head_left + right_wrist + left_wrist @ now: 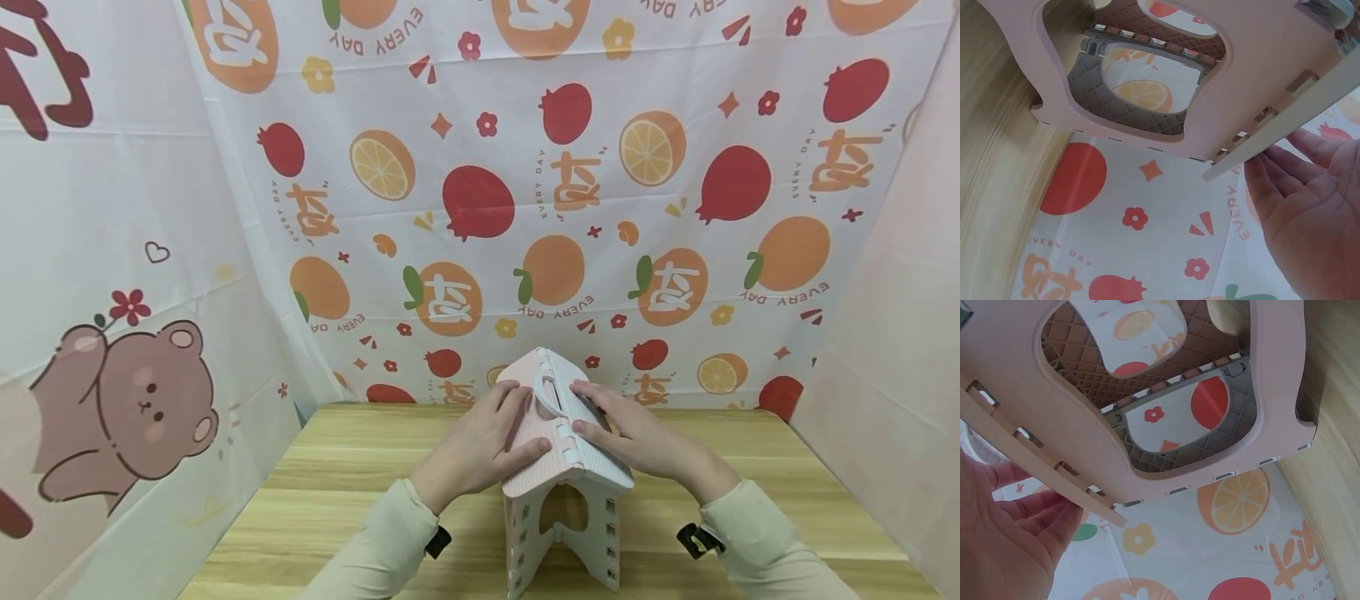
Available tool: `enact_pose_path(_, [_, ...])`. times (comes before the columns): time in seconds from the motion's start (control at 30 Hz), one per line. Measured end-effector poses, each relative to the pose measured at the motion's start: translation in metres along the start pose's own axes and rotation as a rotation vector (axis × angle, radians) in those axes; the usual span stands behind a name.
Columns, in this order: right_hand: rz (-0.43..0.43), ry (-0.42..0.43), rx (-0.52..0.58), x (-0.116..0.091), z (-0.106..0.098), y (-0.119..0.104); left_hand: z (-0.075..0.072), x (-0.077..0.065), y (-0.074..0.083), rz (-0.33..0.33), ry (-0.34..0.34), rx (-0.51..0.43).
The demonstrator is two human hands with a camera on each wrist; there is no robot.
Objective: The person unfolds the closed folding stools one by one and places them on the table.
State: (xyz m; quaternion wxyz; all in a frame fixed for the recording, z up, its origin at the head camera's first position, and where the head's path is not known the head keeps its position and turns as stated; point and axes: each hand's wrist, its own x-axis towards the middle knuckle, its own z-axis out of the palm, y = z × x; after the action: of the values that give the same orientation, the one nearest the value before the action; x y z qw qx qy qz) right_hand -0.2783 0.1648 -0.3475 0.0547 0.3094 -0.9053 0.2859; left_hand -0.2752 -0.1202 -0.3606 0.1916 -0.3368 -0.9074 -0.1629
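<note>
A small plastic house stands upright on the wooden table in the head view, with pink and white walls (611, 517) and a ridged, pitched roof (596, 450). A curved handle (542, 393) rises at its ridge. My left hand (480, 442) rests on the left roof slope, thumb towards the front. On the right slope lies my right hand (652, 437), fingers spread beside the handle. Both wrist views show fingertips against the roof panel's lower edge (1041, 462), (1285, 128). Below it, slotted walls (1279, 375) frame large rounded openings.
The wood-grain table (360, 500) extends on both sides of the house. A fruit-print curtain (420, 225) hangs behind the table's far edge. A bear-print cloth (142, 400) closes the left side, and a pale cloth (885, 400) the right. Each wrist wears a black strap (438, 542).
</note>
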Motion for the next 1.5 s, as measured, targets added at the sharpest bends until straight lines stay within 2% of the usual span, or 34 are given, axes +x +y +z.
enact_pose_path(0.1, [-0.009,0.020,0.004,0.000,0.001,0.000,0.003,0.000,-0.002,0.041,0.044,0.021])
enact_pose_path(0.23, [-0.018,0.034,0.008,0.001,0.002,0.000,0.001,0.001,-0.002,0.044,0.049,0.015])
enact_pose_path(0.6, [-0.014,-0.021,0.004,0.005,-0.004,0.000,-0.008,0.006,-0.003,-0.045,-0.050,-0.086])
enact_pose_path(0.87, [0.028,-0.057,-0.013,0.005,-0.008,-0.001,-0.013,0.008,-0.003,-0.051,-0.095,-0.106])
enact_pose_path(0.97, [0.051,-0.062,-0.058,0.005,-0.008,-0.005,-0.015,0.010,-0.002,-0.050,-0.107,-0.079])
enact_pose_path(1.17, [0.070,-0.086,-0.183,0.007,-0.005,-0.013,-0.019,0.013,0.003,-0.046,-0.132,0.043])
enact_pose_path(1.37, [0.064,-0.073,-0.187,0.006,-0.004,-0.015,-0.020,0.012,0.008,-0.022,-0.140,0.131])
enact_pose_path(1.5, [0.067,-0.076,-0.178,0.004,-0.003,-0.015,-0.020,0.011,0.009,-0.016,-0.143,0.148])
